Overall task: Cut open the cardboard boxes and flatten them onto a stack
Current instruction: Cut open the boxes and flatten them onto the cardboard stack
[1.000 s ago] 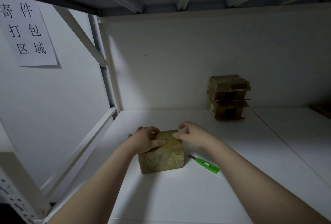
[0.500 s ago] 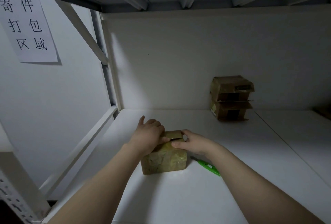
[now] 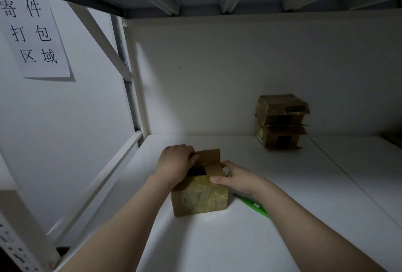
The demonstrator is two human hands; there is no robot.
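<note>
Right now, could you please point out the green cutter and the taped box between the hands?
green cutter (image 3: 255, 205): head view, its green handle.
taped box (image 3: 200, 200): head view, its front face.

**Where things sit on the shelf**

I see the box (image 3: 200, 197) standing mid-shelf (image 3: 239, 245), with the left hand (image 3: 174, 163) gripping its left top flap and the right hand (image 3: 237, 177) holding its right top edge. The cutter (image 3: 254, 205) lies just right of the box. The stacked boxes (image 3: 280, 121) stand well behind and to the right, by the back panel (image 3: 217, 76). A paper sign (image 3: 34, 34) hangs on the wall far left.

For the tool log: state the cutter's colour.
The cutter is bright green, clearest in head view.
</note>
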